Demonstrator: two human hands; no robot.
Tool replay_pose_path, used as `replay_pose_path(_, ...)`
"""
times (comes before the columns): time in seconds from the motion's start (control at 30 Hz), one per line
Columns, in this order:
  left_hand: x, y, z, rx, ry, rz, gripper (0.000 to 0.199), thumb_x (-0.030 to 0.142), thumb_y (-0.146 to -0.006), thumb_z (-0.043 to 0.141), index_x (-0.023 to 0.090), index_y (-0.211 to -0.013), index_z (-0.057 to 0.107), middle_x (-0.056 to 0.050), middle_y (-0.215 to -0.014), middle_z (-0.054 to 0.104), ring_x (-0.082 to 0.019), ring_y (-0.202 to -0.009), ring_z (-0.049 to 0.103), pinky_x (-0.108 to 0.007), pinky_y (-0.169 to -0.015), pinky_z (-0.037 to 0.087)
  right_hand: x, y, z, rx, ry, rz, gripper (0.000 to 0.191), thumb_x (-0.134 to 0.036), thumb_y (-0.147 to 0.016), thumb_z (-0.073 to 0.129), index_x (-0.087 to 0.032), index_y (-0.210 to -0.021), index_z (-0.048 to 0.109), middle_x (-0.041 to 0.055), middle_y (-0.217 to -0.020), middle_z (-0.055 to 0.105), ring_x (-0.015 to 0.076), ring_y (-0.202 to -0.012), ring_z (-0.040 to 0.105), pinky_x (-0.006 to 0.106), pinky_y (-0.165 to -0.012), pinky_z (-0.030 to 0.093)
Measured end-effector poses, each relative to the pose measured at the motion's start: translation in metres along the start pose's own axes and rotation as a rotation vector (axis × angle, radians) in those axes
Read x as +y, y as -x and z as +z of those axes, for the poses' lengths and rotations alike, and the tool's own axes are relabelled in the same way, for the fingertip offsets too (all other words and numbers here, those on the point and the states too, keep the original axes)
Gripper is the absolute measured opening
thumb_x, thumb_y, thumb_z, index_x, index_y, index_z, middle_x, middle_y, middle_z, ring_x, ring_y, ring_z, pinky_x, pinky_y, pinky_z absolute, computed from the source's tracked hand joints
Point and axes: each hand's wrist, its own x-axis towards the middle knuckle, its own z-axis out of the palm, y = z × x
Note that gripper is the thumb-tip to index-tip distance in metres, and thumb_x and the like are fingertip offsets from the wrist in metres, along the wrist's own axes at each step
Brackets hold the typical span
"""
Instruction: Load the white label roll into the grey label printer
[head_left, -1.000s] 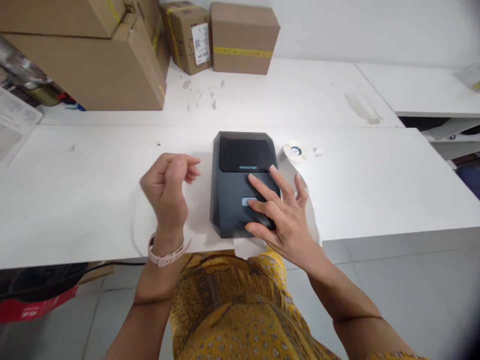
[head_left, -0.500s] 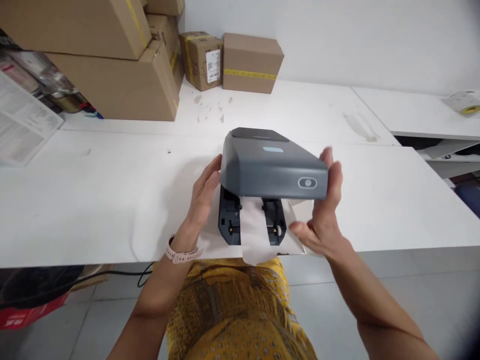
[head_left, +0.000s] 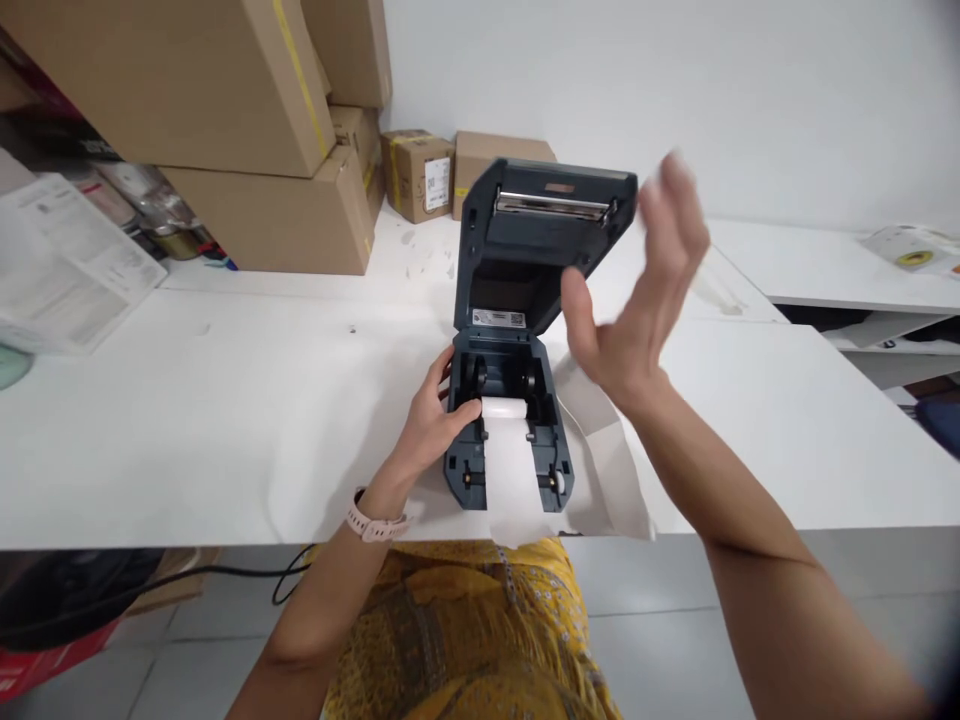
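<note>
A dark grey label printer (head_left: pixel 559 430) stands at the table's front edge with its lid (head_left: pixel 540 225) raised, showing the inside. A small white paper roll (head_left: pixel 504 408) lies in it, and its paper strip (head_left: pixel 514 480) runs forward over the front edge. My left hand (head_left: pixel 431 425) wraps the printer's left side, its thumb on the inner rim beside the roll. My right hand (head_left: pixel 641 290) is raised at the right of the lid, fingers spread, with nothing in it. Whether its fingertips touch the lid's edge I cannot tell.
Cardboard boxes (head_left: pixel 270 220) are stacked at the back left, with two smaller ones (head_left: pixel 420 175) by the wall. Clear packaging with printed sheets (head_left: pixel 82 260) lies far left. Loose white paper (head_left: pixel 611 460) is right of the printer. A black cable (head_left: pixel 217 571) hangs below the white table (head_left: pixel 187 430).
The printer lid has swung up and back, exposing the roll. My right hand has risen with it, and my left thumb has moved onto the printer's inner rim. The view has shifted slightly.
</note>
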Motion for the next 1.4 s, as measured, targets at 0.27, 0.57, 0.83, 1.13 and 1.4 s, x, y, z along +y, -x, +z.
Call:
replay_pose_path(0.27, -0.004, -0.001, -0.002, -0.008, 0.000, -0.008, 0.100, 0.025, -0.084, 0.073, 0.025, -0.168, 0.020, -0.018, -0.167, 0.043, -0.036, -0.150, 0.048, -0.058, -0.124, 0.039, -0.007, 0.050, 0.022, -0.965, -0.074, -0.127, 0.044, -0.039, -0.110, 0.033, -0.021, -0.097, 0.071, 0.0038, -0.074, 0.072, 0.0218, -0.074, 0.071, 0.054, -0.115, 0.044)
replay_pose_path(0.57, -0.008, -0.002, -0.009, -0.003, -0.042, -0.007, 0.103, 0.018, -0.087, 0.067, 0.031, -0.171, 0.009, -0.014, -0.163, 0.049, -0.031, -0.145, 0.056, -0.056, -0.124, 0.042, -0.003, 0.023, 0.021, -1.375, -0.144, -0.109, 0.040, -0.030, -0.107, 0.037, -0.017, -0.136, 0.061, 0.0117, -0.102, 0.078, 0.0290, -0.102, 0.069, 0.057, -0.113, 0.040)
replay_pose_path(0.83, -0.003, -0.001, -0.009, 0.000, -0.028, -0.042, 0.101, 0.024, -0.085, 0.070, 0.027, -0.170, 0.015, -0.017, -0.165, 0.046, -0.033, -0.145, 0.056, -0.058, -0.122, 0.043, 0.034, 0.016, -0.035, -1.112, -0.803, 0.177, 0.066, -0.044, -0.090, 0.075, -0.024, -0.148, 0.052, 0.0079, -0.113, 0.073, 0.0213, -0.102, 0.069, 0.035, -0.088, 0.056)
replay_pose_path(1.13, 0.004, 0.000, -0.009, 0.032, -0.062, -0.061, 0.099, 0.026, -0.082, 0.073, 0.025, -0.168, 0.025, -0.017, -0.164, 0.047, -0.035, -0.144, 0.057, -0.059, -0.123, 0.041, 0.124, 0.144, -0.137, -0.260, -0.670, 0.817, 0.047, -0.063, -0.061, 0.090, -0.034, -0.089, 0.066, 0.0037, -0.089, 0.070, 0.0270, -0.088, 0.072, 0.048, -0.089, 0.061)
replay_pose_path(1.4, 0.005, -0.001, -0.009, 0.042, -0.068, -0.052, 0.097, 0.031, -0.082, 0.075, 0.025, -0.167, 0.029, -0.017, -0.162, 0.050, -0.034, -0.139, 0.062, -0.056, -0.120, 0.046, 0.144, 0.163, -0.102, -0.556, -0.699, 0.982, 0.051, -0.043, -0.077, 0.086, -0.029, -0.122, 0.067, 0.0099, -0.134, 0.072, 0.0246, -0.109, 0.072, 0.039, -0.086, 0.060)
